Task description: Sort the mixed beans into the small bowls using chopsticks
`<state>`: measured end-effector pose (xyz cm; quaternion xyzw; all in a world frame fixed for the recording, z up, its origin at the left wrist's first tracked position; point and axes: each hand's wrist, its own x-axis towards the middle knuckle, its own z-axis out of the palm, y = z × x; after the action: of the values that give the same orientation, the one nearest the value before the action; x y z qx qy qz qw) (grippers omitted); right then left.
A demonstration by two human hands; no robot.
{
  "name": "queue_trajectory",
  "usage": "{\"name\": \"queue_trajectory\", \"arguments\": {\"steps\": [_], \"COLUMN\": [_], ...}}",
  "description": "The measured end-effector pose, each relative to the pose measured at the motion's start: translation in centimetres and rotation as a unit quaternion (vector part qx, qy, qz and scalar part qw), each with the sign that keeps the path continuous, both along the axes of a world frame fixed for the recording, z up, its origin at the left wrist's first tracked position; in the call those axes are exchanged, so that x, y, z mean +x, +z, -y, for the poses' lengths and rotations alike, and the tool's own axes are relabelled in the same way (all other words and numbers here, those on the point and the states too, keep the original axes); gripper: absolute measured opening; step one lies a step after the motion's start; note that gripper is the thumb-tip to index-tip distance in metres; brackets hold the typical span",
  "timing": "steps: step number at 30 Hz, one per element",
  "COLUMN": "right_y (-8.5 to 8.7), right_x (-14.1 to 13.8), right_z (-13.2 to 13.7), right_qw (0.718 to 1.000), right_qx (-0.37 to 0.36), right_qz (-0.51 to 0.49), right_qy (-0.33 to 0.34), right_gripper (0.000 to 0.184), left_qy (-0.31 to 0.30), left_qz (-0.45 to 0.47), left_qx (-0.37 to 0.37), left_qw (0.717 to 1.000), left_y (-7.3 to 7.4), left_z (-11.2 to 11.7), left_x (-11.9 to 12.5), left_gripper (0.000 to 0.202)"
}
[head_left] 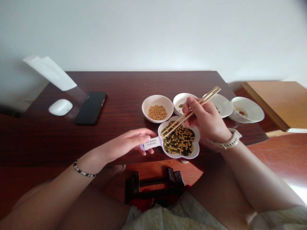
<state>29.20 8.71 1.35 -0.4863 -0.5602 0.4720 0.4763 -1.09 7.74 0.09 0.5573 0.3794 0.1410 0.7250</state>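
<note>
My right hand (203,118) is closed round a pair of wooden chopsticks (205,99). Their tips reach into the left side of a flower-shaped bowl (197,145) with a lilac rim and a handle. Mixed beans (179,139), yellow, green and dark, fill this bowl. My left hand (137,140) grips the bowl's labelled handle (151,143) between thumb and fingers. Just behind stands a white bowl (145,107) of yellow beans (157,112). Beside it a second white bowl (178,97) has a few green beans and is partly hidden by my right hand.
Two more white bowls stand to the right, one (225,107) partly covered by my hand, the other (254,111) with small pieces inside. A black phone (90,108), a white mouse (60,107) and a white folded sheet (51,72) are at the left of the dark table (120,89).
</note>
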Motion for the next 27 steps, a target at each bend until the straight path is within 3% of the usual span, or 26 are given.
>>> {"name": "queue_trajectory", "arguments": {"steps": [13, 27], "right_y": [0.51, 0.08], "right_x": [-0.10, -0.31], "right_z": [-0.23, 0.24], "right_qw": [0.999, 1.000], "right_qx": [0.002, 0.002], "right_qz": [-0.015, -0.006], "right_qy": [-0.029, -0.014], "right_gripper": [0.054, 0.053], "left_qy": [0.000, 0.004], "left_qz": [0.004, -0.003], "left_qx": [-0.001, 0.005], "left_qw": [1.000, 1.000], "left_y": [0.18, 0.20], "left_z": [0.07, 0.09], "left_x": [-0.10, 0.13], "left_gripper": [0.040, 0.042]}}
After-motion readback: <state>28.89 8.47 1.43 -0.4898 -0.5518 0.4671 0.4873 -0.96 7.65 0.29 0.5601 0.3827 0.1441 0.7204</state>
